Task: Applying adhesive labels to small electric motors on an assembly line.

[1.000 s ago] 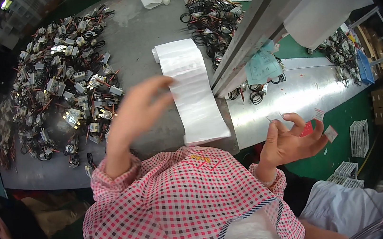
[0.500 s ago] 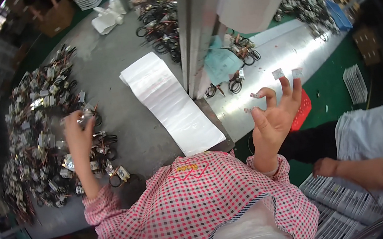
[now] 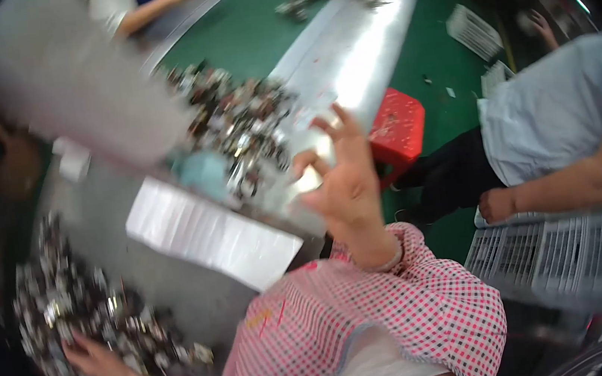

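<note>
My left hand reaches over a heap of small parts with black cables at the lower left, its fingers apart; blur hides the detail of the fingertips. Raised over the right side of the bench, my right hand has its fingers spread and partly bent, with nothing gripped between them. Whether the small white labels are on its fingertips now is too smeared to tell. Between the hands lies a long strip of white label sheet, running toward my checked sleeves.
A second heap of cabled parts and a pale teal cloth lie beyond the strip. A red stool stands right of the metal bench. At right, a co-worker's hand is by white slatted crates. A blurred whitish panel hangs upper left.
The view has swung to the right, so the bench sits further left and turned. My left hand has moved lower over the heap. The labels seen on my right fingertips are now blurred out.
</note>
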Demonstrator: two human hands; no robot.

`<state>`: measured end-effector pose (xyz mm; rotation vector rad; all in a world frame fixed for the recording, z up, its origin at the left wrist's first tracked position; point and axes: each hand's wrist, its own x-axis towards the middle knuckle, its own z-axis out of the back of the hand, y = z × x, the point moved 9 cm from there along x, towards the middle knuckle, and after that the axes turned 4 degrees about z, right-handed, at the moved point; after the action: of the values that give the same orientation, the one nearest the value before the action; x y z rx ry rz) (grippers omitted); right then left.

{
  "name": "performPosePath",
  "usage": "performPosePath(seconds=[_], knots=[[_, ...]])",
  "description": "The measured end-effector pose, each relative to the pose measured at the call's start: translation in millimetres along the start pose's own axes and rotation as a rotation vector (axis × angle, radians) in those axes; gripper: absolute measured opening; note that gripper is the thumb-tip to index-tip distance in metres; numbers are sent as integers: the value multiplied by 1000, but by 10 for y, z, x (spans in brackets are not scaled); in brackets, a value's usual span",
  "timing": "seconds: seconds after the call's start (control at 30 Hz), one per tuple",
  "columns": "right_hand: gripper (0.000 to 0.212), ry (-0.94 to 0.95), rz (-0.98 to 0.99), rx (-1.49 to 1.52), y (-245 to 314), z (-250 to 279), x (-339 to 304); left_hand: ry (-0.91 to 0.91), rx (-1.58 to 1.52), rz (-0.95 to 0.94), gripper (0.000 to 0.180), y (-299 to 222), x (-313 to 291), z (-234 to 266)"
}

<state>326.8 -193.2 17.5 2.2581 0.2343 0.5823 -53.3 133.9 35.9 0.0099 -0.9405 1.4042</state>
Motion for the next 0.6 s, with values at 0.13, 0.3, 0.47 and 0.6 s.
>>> performPosePath(seconds=[0.13,0.3,0.47,0.6], knots=[[98,58,37,-39,-6,38,62,25,-270,-1,34,-75,-83,-209],[91,104,-84,53,-98,6,13,173,-197,-255,35,-522,-266,-168],[97,118,-18,-10,-102,-129,-4,-42,-648,-39,39,-712,-335,131],[96,116,3,97,-44,-383,-142,-4,-1164,74,42,-739,-470,217]])
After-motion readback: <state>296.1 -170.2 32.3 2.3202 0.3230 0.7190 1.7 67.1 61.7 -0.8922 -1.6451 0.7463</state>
